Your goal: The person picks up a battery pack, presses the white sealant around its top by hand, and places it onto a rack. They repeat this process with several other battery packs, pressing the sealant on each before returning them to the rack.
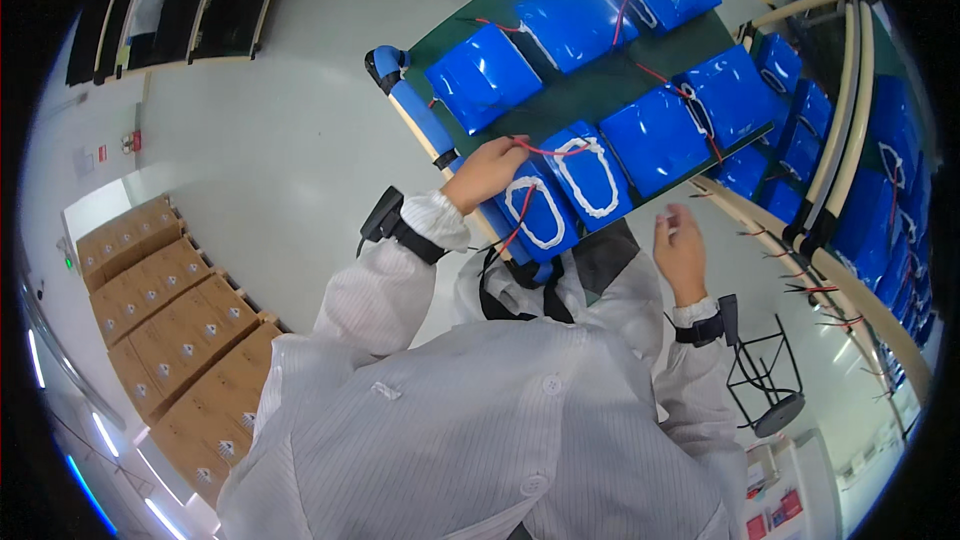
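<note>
Red wire (548,153) is pinched in the left hand (485,177) beside blue packs (588,180); the right hand (682,252) hangs, fingers parted.

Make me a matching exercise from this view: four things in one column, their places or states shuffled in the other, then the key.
Column one
1. Left hand
2. Right hand
3. Cardboard boxes
4. Stool

Column two
A. On the floor toward the lower right, black with a round seat
B. Fingers at one end of a red wire
C. Brown, in a row along the left side
D. Near the table, apart from the blue packs

Pairs: 1-B, 2-D, 3-C, 4-A
</note>
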Motion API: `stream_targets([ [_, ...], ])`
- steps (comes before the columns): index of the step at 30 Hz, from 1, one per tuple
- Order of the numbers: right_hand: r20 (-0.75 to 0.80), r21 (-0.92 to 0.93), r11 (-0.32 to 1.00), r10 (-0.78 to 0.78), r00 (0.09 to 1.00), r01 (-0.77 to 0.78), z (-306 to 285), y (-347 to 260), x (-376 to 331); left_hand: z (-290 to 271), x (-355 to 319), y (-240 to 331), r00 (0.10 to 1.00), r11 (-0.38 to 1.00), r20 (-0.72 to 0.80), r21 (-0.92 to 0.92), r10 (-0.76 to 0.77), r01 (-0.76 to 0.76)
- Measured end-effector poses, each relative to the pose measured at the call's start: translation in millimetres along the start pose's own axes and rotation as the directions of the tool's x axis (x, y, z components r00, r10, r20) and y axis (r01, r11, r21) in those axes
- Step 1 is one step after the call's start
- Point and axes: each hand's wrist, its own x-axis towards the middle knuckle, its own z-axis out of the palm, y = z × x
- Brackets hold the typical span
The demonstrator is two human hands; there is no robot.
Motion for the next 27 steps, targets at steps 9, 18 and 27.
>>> stream_targets([
  [9, -0.197, -0.361, 0.918, -0.250, 0.948, 0.167, -23.9, -40.8, 68.5, 34.9, -69.6, -3.2, 0.872, 0.949, -0.374, 0.103, 0.315, -0.299],
  [18, -0.304, 0.677, 0.735, 0.257, 0.917, 0.018, 4.0, 40.8, 111.2, 63.7, -114.4, -21.3, 0.745, 0.948, -0.587, 0.163, 0.316, -0.273],
  [27, 0.036, 0.671, 0.718, 0.217, 0.976, -0.184, -25.7, 5.7, 116.3, 84.3, -123.9, -31.0, 0.813, 0.969, -0.582, -0.214, -0.023, -0.126],
])
